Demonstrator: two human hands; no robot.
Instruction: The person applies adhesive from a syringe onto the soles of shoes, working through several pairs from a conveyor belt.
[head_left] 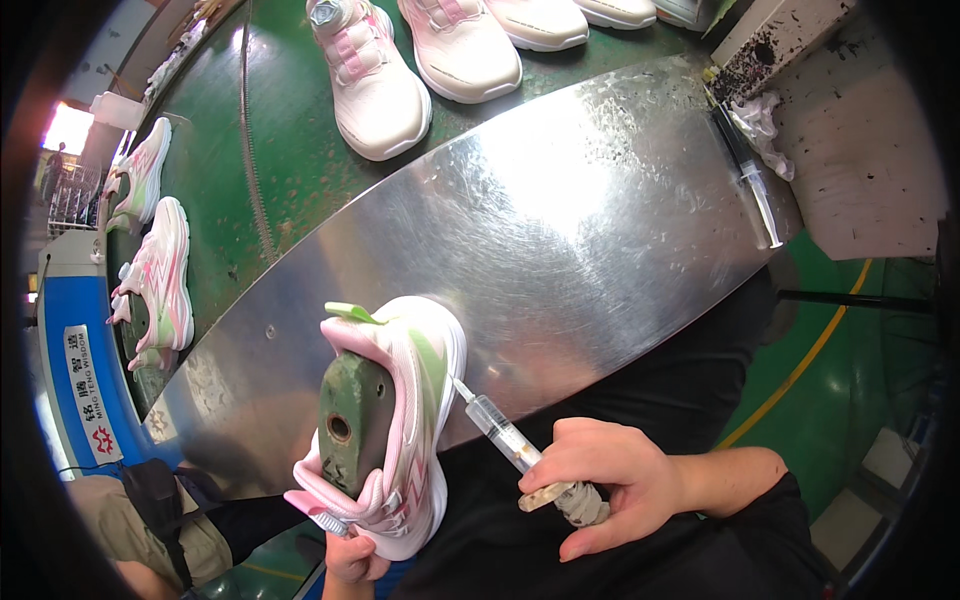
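Syringe (505,436) pinched in right hand (610,485), needle at sneaker (385,425) sidewall, 9 o'clock; left hand (352,558) fingers curled under toe; likely light, brittle, grip barrel.

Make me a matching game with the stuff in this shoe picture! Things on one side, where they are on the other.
Things:
1. Syringe with needle
2. Pink and white shoe on green last
3. Second syringe
4. Row of pale pink shoes

Places:
A. on the green belt
B. lying on the metal table, far right
C. in the right hand
D. held by the left hand

Pairs: 1-C, 2-D, 3-B, 4-A
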